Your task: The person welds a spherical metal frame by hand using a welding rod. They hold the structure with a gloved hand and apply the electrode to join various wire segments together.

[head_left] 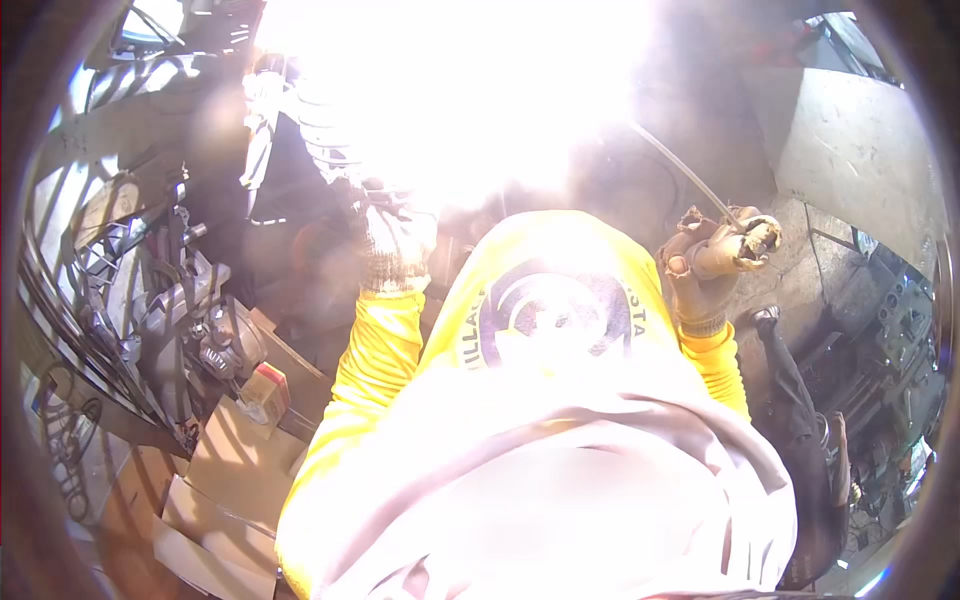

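Note:
A fierce white glare fills the upper middle and hides what lies there. Into its edge runs a thin welding rod [685, 170], pale and straight. The rod's near end is in my right hand [705, 275], whose worn tan glove, ragged at the fingertips, is closed around it. My left hand [398, 245], in a light knit glove, is raised at the glare's left edge. Its fingers are washed out by the light, so their grip does not show. Close by that hand is a pale, ribbed, coil-like piece [318, 130].
Bent rods and metal parts [150, 280] crowd the left side. Below them are opened cardboard boxes [230, 460] and a small red-and-yellow box [265, 390]. A large grey panel [860, 150] stands at the upper right. Someone in dark clothing [805, 460] is at my right, near more machine parts [895, 330].

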Demonstrator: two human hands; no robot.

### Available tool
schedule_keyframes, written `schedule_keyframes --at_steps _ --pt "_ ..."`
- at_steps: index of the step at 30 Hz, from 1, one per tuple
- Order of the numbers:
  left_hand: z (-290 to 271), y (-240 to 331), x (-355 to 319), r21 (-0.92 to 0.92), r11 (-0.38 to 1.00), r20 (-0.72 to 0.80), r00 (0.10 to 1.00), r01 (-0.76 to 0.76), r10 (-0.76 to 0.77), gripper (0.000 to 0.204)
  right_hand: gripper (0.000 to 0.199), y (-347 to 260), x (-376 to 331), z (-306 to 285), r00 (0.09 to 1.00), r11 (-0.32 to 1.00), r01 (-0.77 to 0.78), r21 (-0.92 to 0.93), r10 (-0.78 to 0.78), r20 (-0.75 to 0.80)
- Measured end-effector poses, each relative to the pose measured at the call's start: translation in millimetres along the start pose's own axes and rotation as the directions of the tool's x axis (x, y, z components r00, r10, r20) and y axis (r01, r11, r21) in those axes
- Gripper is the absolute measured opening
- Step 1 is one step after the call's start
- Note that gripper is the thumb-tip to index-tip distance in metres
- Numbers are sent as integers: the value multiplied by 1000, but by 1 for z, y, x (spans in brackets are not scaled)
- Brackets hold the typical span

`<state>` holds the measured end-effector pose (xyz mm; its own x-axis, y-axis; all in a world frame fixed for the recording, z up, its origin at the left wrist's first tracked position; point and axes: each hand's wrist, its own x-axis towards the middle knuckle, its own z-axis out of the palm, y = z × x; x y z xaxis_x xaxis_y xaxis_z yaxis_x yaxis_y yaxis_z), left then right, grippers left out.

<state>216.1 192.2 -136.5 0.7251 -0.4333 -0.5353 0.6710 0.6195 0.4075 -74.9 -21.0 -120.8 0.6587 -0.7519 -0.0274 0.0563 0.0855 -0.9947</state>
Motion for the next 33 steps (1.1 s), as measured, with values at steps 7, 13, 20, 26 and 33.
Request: schedule_keyframes --at_steps 7,13,20,26,33 --pt "-3 2 -3 -16 997 120 990 80 -78 36 40 -1 -1 -2 910 830 -182 528 345 -229" --pt "8 2 -4 54 998 183 983 15 -25 40 50 17 -11 -11 981 883 -106 458 168 -98" --pt "0 8 7 -126 990 209 977 60 -32 65 51 19 -16 -21 998 970 -30 240 42 -44" --pt "47 -11 -17 133 989 -77 994 -61 72 77 46 -7 -19 -11 995 996 78 -52 -81 -64" --pt "26 -5 -13 85 996 76 997 4 -10 77 47 -5 -23 -15 999 999 3 -43 -5 -31"
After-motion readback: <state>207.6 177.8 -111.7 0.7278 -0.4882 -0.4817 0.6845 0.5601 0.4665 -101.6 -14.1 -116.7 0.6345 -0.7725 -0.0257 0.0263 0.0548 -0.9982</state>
